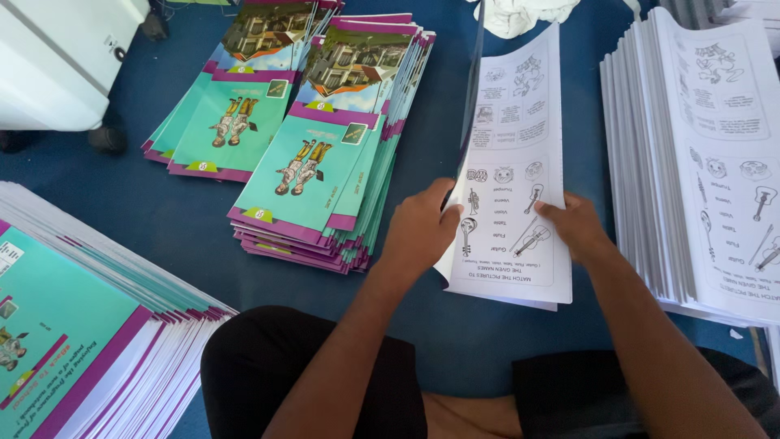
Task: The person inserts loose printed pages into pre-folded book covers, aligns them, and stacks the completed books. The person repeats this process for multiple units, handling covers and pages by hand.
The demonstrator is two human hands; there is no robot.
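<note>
the person's dark-clad knees [317, 374] framed a blue floor [162, 219]. the left hand [418, 232] pinched a white booklet [516, 179] at its lifted cover edge. the right hand [577, 226] gripped the opposite edge, the booklet's long axis running away between them.

The tall stack of white printed sheets [715, 154] runs off the right edge. The near pile of teal and purple booklets [73, 341] is cut off at the left and bottom. The white box-shaped machine [57, 57] shows only a corner. The left hand [418, 232] hides its fingertips behind the thin white paper bundle [512, 162] — the crumpled white cloth [528, 12] is cut off on top.
</note>
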